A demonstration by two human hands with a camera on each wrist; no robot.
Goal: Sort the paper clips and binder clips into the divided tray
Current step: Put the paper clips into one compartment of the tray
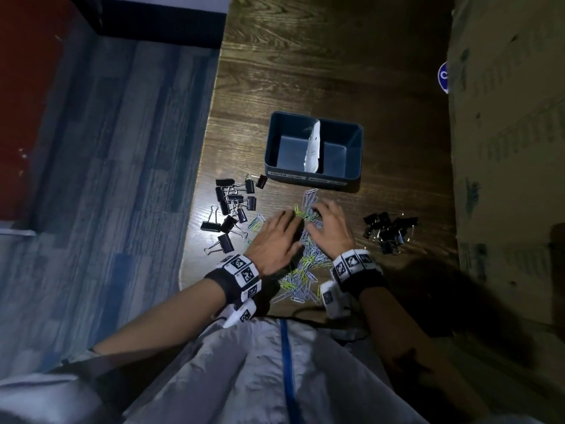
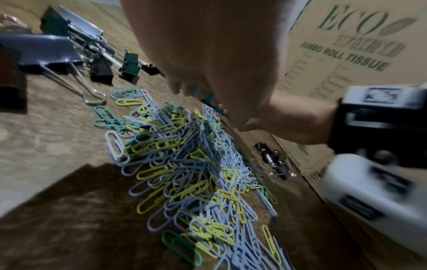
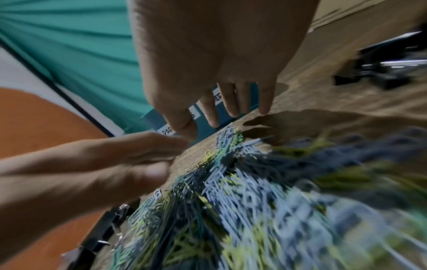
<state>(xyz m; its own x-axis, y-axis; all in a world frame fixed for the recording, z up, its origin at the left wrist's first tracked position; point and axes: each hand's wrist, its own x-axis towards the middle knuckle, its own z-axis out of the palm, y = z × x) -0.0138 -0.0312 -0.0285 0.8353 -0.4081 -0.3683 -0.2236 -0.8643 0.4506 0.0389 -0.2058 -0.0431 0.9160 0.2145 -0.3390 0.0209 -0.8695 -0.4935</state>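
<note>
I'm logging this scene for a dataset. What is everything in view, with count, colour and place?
Tray: one, dark blue, two compartments split by a white divider, both look empty, far side of the table.
Paper clips: a big pile, blue, yellow and green, near the table's front edge, under the hands.
Binder clips: a loose black group left of the pile; a second black cluster right of it.
Table: one, dark wood.
Cardboard box: one, brown, right of the table.
Left hand: fingers spread over the pile.
Right hand: fingers spread over the pile.
</note>
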